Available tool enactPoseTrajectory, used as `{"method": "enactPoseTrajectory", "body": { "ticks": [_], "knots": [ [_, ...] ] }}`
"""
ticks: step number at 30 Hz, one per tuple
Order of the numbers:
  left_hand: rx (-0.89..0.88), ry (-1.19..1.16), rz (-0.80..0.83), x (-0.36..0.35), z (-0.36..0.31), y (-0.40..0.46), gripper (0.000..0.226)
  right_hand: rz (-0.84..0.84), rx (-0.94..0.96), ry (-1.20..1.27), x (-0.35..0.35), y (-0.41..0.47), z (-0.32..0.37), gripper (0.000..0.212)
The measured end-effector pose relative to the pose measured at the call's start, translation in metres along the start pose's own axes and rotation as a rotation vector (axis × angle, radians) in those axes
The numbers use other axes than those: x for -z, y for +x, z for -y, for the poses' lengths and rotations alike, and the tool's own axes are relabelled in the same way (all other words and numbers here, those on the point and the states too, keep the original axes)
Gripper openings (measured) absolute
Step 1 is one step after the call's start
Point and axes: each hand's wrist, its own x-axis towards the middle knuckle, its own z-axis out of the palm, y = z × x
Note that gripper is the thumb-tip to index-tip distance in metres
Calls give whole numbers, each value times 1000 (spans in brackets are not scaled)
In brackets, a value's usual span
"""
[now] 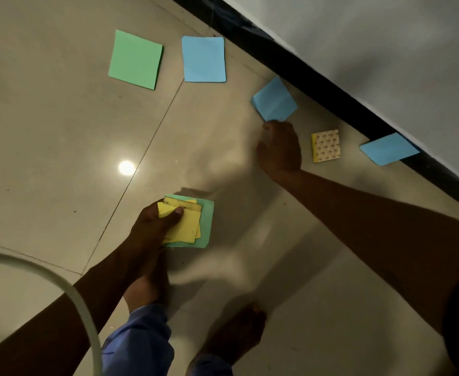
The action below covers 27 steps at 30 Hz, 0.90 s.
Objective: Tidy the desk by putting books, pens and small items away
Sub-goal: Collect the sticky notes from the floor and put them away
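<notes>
Five loose items lie on the floor: a green sheet upper left, three blue sheets, and a yellow pad at right. Your left hand clamps a stack of yellow and green notes, lower centre. Your right hand pinches the middle blue sheet at its corner.

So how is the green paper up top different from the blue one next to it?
The green paper is green and lies tilted with straight edges; the blue paper is blue, sits squarer to the view, and its top edge looks slightly curled. The green one looks a bit bigger. Both are plain square sheets lying flat on the floor, and no hand touches either.
</notes>
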Motion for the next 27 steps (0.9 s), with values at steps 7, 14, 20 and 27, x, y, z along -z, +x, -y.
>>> {"method": "enactPoseTrajectory", "body": {
  "ticks": [7, 14, 20, 27],
  "knots": [
    [22, 24, 7, 5, -12, 15, 16, -89, 133, -141, 0, 42, -19, 36],
    [47, 67, -19, 7, -15, 16, 17, -55, 248, -282, 6, 59, -28, 18],
    [53, 55, 6, 3, -9, 9, 21, -73, 174, -293, 8, 50, -20, 22],
    [101, -27, -22, -7, -11, -8, 19, -219, -112, 266, 16, -40, 11, 16]
  ]
}}
